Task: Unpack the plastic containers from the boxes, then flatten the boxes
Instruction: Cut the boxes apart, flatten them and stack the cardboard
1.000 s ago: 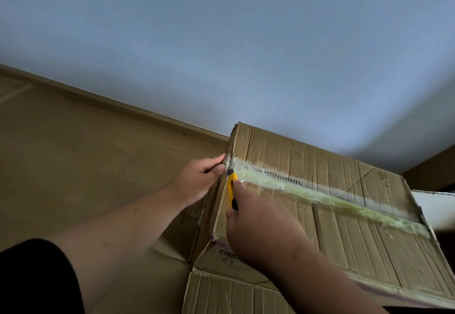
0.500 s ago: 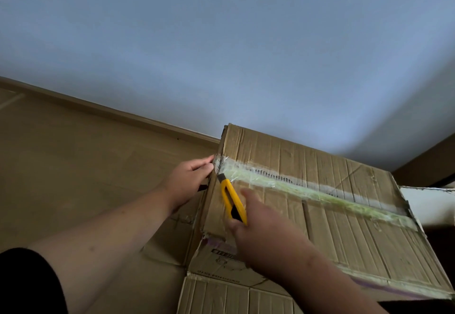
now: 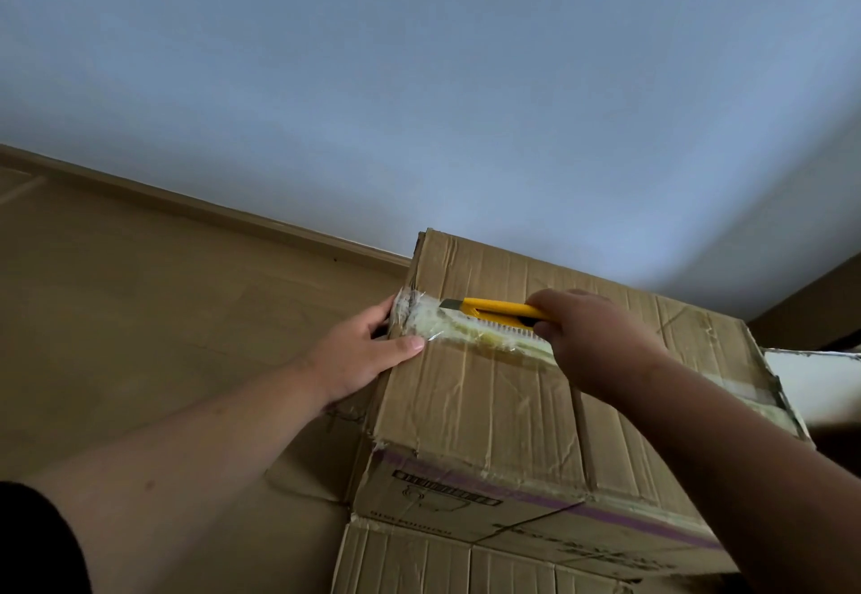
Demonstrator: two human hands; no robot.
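Sealed cardboard box (image 3: 489,407) stands on the floor (image 3: 140,323) by the wall. Left hand (image 3: 358,351), fingers fairly straight, braces its taped left edge; right hand (image 3: 591,337) grips a yellow utility knife (image 3: 494,308), blade at the tape seam (image 3: 470,335).

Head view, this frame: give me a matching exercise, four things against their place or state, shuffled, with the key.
Things:
1. left hand
2. right hand
3. utility knife
4. tape strip

Places or states:
A. yellow, blade pointing toward the box's left end
B. runs along the top seam of the cardboard box
C. grips the knife handle
D. rests on the box's left top edge, thumb on top

Pairs: 1-D, 2-C, 3-A, 4-B
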